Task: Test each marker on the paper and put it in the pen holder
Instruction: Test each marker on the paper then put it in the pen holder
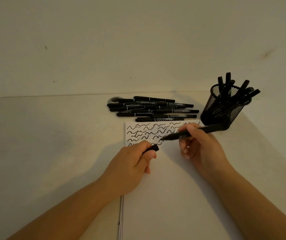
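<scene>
Marker (187, 134) sits in my right hand (200, 144), tip on paper (170, 179) w/ squiggles. L to R: left hand (131, 167) grips cap (153, 148); marker pile (153, 109) behind paper; holder (222, 108) far right, markers inside.

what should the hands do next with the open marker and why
Probably bring the cap in the left hand onto the tip of the marker held by the right hand. The tip sits at the end of a fresh squiggle on the paper, so the test looks done, and the pen holder is next.
</scene>
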Tool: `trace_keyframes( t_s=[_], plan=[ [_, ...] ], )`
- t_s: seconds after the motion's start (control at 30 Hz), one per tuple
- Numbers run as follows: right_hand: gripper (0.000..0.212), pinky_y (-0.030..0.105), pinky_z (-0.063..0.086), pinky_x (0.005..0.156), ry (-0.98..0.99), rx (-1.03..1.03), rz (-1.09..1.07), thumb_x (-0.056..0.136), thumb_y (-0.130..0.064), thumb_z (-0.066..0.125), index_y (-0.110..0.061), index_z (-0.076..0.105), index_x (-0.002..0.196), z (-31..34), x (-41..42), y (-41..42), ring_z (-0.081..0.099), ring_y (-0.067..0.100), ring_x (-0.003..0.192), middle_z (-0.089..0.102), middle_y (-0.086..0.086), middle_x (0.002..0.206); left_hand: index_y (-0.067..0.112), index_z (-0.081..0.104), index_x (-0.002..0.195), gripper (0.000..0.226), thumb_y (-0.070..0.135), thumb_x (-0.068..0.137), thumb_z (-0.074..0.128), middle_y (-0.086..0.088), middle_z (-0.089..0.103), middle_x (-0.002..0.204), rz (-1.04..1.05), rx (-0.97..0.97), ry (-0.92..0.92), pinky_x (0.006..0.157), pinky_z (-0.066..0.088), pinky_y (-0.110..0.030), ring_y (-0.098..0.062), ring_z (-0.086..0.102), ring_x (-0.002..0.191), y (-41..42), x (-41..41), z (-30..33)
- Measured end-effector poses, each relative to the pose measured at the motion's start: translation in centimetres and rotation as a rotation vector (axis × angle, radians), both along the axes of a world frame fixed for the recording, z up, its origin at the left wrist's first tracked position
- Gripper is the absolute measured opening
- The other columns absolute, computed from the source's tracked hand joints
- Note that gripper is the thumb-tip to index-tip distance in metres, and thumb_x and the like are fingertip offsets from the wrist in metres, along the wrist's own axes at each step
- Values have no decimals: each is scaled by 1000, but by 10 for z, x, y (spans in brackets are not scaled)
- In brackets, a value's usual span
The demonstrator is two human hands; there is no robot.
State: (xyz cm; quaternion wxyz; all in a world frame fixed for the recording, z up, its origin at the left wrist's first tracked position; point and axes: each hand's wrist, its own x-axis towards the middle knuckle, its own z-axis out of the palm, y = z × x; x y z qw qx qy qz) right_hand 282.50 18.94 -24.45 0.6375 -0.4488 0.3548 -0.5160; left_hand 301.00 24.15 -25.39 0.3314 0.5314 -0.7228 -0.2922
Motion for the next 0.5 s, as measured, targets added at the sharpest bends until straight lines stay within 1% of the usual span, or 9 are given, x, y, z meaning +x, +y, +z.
trace_keyframes(
  t_s=[0.07,0.13,0.23,0.3,0.37,0.47,0.5],
  plan=[
    [24,21,37,38,9,21,44,76,-29,51,-17,68,65,0,2,2,44,14,42,53,5,48,40,49,77,18,41,87,33,21,59,62,4,2,10,60,42,-19,-4,56,63,0,0,0],
    [24,21,37,39,28,24,54,78,-28,51,-16,67,66,-1,2,3,44,14,41,53,5,47,39,49,77,20,42,87,33,20,59,62,4,0,10,59,42,-18,-3,57,63,0,0,0],
    [20,21,37,39,40,28,54,78,-27,55,-15,66,66,0,2,3,44,14,41,52,5,46,38,49,76,20,42,87,32,20,59,61,6,0,1,60,44,-22,-5,57,63,0,-1,1],
    [15,21,37,40,91,-7,67,77,-24,59,-18,66,65,0,3,3,44,13,41,53,4,47,38,49,77,19,41,86,33,19,59,59,7,-2,-11,60,43,-23,-5,56,62,1,-1,2],
    [18,19,37,41,148,-52,86,77,-24,54,-21,66,64,-1,4,5,46,13,43,54,3,48,36,50,78,19,40,88,35,16,58,57,4,-8,-35,57,42,-22,-6,55,62,1,-1,3],
    [15,19,40,43,199,-116,138,76,-22,55,-21,66,66,-2,4,8,49,14,47,56,3,50,35,50,81,18,37,93,37,13,57,59,-22,-41,-110,51,36,-16,-5,53,62,2,-2,5],
    [14,20,41,44,197,-128,162,76,-24,57,-19,66,66,-2,3,9,49,15,48,56,3,50,33,51,82,20,40,91,35,12,57,59,-30,-58,-128,51,36,-17,-6,53,63,3,-2,6]
  ],
)
